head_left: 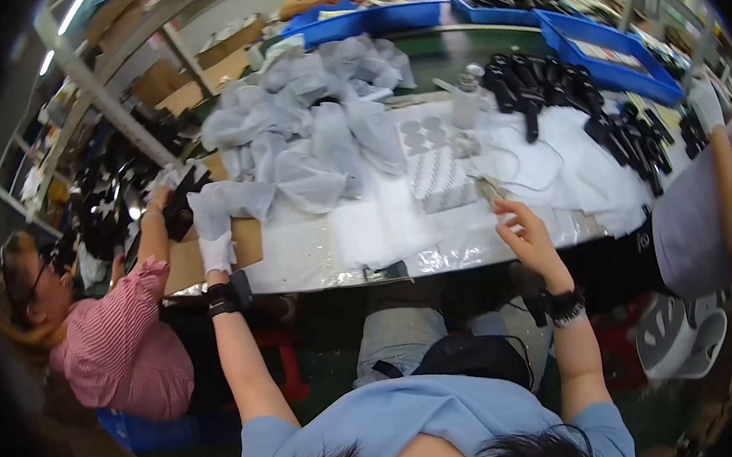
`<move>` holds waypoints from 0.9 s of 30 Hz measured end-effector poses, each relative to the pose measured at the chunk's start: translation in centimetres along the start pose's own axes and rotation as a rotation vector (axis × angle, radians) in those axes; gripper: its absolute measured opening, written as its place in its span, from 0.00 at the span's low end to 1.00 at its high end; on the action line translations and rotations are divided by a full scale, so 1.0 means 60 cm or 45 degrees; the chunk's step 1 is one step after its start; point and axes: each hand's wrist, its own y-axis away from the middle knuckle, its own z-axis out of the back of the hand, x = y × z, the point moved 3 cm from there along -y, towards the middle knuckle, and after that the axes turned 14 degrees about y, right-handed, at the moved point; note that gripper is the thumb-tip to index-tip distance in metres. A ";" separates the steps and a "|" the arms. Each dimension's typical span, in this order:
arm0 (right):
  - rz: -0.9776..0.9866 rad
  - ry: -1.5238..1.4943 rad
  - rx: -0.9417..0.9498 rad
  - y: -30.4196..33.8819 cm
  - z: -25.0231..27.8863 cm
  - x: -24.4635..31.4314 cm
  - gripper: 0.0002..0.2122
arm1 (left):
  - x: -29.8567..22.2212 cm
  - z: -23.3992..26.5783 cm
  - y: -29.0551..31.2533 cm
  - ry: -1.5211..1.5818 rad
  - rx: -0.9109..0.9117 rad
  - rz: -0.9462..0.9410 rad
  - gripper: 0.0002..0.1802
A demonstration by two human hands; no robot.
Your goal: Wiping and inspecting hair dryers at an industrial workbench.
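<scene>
My left hand, in a white glove, is closed on a translucent white bag at the left end of the table. What is inside the bag is hidden. Bare and raised over the front edge, my right hand has its fingers apart and holds nothing. Just beyond it stands a small white printed box. Behind the box lies a sheet with grey round stickers, beside a clear bottle. Several bagged items form a pile from the left to the middle of the table.
A stack of white sheets lies in front of me. Black handled items are heaped at the right on white cloth-like sheets. Blue trays line the back. Co-workers sit at the left and right; another person is across.
</scene>
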 end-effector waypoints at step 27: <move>-0.108 -0.409 -0.804 -0.282 0.213 -0.189 0.05 | -0.174 -0.476 0.386 -0.374 0.501 -1.021 0.27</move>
